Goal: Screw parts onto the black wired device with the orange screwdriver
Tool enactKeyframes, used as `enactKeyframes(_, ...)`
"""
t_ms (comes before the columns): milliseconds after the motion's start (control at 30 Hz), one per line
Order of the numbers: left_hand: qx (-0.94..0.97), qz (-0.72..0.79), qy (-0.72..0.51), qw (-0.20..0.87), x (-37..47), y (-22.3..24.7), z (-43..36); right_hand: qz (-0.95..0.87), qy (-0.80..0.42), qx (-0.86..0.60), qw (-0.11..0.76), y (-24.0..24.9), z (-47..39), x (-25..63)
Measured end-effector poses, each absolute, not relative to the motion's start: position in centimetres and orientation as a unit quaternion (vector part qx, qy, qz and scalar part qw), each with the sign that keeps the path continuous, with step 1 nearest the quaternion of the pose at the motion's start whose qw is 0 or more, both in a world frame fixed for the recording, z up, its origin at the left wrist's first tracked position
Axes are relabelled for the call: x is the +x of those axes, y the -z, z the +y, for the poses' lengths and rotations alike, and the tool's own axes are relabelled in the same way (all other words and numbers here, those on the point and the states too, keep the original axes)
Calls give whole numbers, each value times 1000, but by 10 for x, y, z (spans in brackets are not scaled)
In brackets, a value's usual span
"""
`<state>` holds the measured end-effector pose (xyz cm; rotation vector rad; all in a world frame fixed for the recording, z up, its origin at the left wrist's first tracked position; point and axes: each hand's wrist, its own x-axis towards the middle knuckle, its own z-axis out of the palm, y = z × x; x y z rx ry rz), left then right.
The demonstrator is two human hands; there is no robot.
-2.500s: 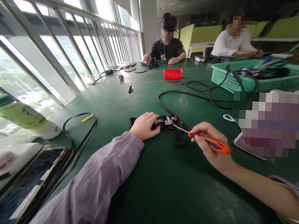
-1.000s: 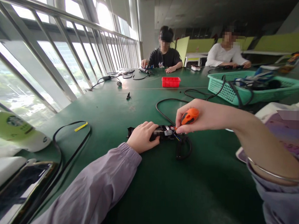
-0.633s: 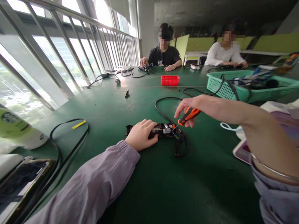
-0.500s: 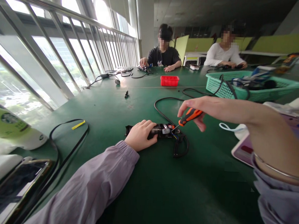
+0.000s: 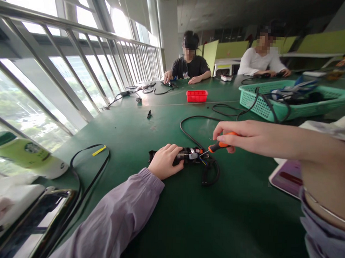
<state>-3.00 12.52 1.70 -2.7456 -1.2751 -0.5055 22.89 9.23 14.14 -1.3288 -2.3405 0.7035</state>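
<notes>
My left hand (image 5: 166,161) is closed over a black elongated electrical device (image 5: 185,156), pressing it against the green table. Its right end lies uncovered, with metal parts, an orange piece and thin coloured wires showing. A black cord (image 5: 186,131) runs from that end, and a black loop (image 5: 211,181) hangs beside it on the near side. My right hand (image 5: 232,136) grips an orange and black screwdriver (image 5: 218,146). The screwdriver slants down to the left, its tip at the exposed inner parts; the exact contact point is too small to make out.
Ahead stand a red bin (image 5: 196,96) and a green basket (image 5: 277,107) of cables. A small black part (image 5: 149,114) lies on the table. To the left are a bottle (image 5: 32,154), a phone (image 5: 34,222) and a black strap (image 5: 91,178). Two people sit opposite.
My right hand has shifted its hold on the screwdriver, now covering more of the handle, and the screwdriver lies at a flatter angle. The whole view has shifted slightly; my left hand stays on the device.
</notes>
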Motion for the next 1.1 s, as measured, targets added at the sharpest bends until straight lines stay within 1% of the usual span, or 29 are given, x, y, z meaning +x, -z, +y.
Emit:
enactKeyframes(33, -894, -416, 163, 36, -30, -17, 125, -823, -270, -482, 132, -142, 92, 228)
enactKeyframes(100, -893, -418, 162, 34, -30, -18, 124, -805, -280, -514, 104, -145, 91, 226)
enactKeyframes(167, -892, -421, 162, 31, -30, -18, 124, -796, -272, -530, 107, -148, 89, 223)
enactKeyframes(300, -890, -425, 162, 29, -31, -17, 124, -812, -263, -516, 74, -154, 86, 219)
enactKeyframes(467, -890, -427, 160, 29, -32, -17, 124, -832, -214, -508, 63, -155, 84, 224)
enactKeyframes(567, -889, -427, 162, 28, -32, -17, 123, -830, -223, -509, 52, -154, 85, 224)
enactKeyframes(667, -889, -426, 164, 31, -33, -17, 123, -814, -235, -528, 66, -154, 86, 221)
enactKeyframes(767, -891, -422, 164, 35, -34, -17, 124, -815, -229, -527, 73, -153, 85, 219)
enactKeyframes(933, -891, -420, 167, 48, -32, -16, 124, -836, -216, -502, 58, -150, 83, 217)
enactKeyframes(1100, -892, -409, 181, 70, -31, -14, 123, -829, -208, -516, 61, -152, 77, 209)
